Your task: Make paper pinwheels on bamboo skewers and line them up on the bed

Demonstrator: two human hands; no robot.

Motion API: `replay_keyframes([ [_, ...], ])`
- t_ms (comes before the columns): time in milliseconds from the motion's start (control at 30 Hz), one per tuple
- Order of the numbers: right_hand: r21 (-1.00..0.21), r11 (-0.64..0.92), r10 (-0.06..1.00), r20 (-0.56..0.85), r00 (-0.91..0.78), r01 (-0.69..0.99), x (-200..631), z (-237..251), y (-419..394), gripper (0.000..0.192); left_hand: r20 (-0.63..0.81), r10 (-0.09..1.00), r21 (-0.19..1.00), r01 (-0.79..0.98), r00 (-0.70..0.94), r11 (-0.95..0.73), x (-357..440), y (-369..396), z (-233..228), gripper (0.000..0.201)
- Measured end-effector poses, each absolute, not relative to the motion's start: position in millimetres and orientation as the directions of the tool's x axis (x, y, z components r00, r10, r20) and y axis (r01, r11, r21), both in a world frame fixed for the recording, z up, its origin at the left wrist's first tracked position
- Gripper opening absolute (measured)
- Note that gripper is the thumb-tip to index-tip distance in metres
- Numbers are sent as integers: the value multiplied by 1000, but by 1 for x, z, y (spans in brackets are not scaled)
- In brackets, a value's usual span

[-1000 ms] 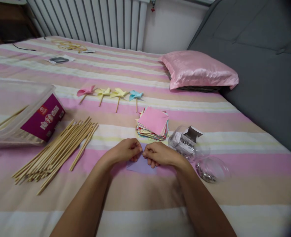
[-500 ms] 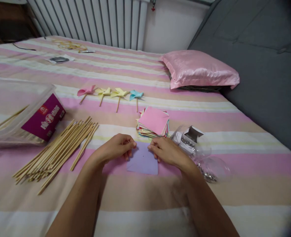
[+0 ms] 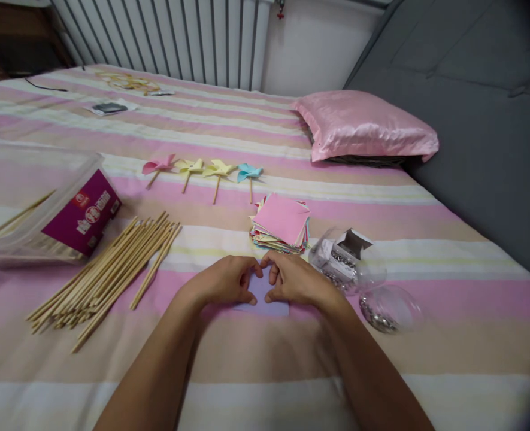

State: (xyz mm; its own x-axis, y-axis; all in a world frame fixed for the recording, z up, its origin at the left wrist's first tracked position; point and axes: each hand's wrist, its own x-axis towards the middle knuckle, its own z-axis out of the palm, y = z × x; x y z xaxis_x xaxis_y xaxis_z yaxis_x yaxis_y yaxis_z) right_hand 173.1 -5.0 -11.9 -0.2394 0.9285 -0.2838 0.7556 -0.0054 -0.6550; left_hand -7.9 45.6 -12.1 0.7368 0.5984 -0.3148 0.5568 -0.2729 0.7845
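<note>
A lilac paper square (image 3: 263,293) lies on the striped bedcover in front of me. My left hand (image 3: 225,280) and my right hand (image 3: 294,279) rest on it side by side, fingertips and thumbs nearly meeting over its middle, pressing the sheet flat. Most of the paper is hidden beneath both hands. Just beyond them sits a stack of coloured paper squares (image 3: 281,222) with a pink sheet on top.
A pile of wooden sticks (image 3: 107,270) lies to the left, beside a clear plastic box (image 3: 35,197) with a purple label. Several finished paper pinwheels (image 3: 204,170) lie in a row farther off. A clear container of small metal pins (image 3: 359,269) sits at right. A pink pillow (image 3: 363,124) lies beyond.
My hands first parted to the sheet's upper corners, showing the flat lilac square, then came together again over its middle and now cover most of it.
</note>
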Motion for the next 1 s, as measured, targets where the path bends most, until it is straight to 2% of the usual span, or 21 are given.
replay_keyframes([
  [267, -512, 9, 914, -344, -215, 859, 173, 0, -11, 75, -334, 625, 666, 646, 706, -373, -16, 45, -3, 69],
  [567, -380, -19, 928, -351, -125, 925, 176, 7, -15, 82, -402, 634, 592, 716, 661, -371, -22, 47, 8, 77],
  [667, -358, -52, 944, -322, -71, 932, 176, 10, -15, 75, -360, 664, 631, 695, 655, -343, -26, 51, 10, 67],
  [767, -338, -110, 957, -290, 8, 935, 174, 12, -13, 68, -242, 795, 655, 698, 557, -289, -28, 56, 7, 44],
  [867, -310, -132, 961, -271, 45, 941, 172, 9, -10, 63, -160, 893, 630, 740, 421, -236, -28, 60, 3, 31],
  [1000, -299, -179, 963, -249, 105, 937, 170, 4, -6, 45, -152, 911, 624, 752, 383, -212, -27, 62, -2, 24],
])
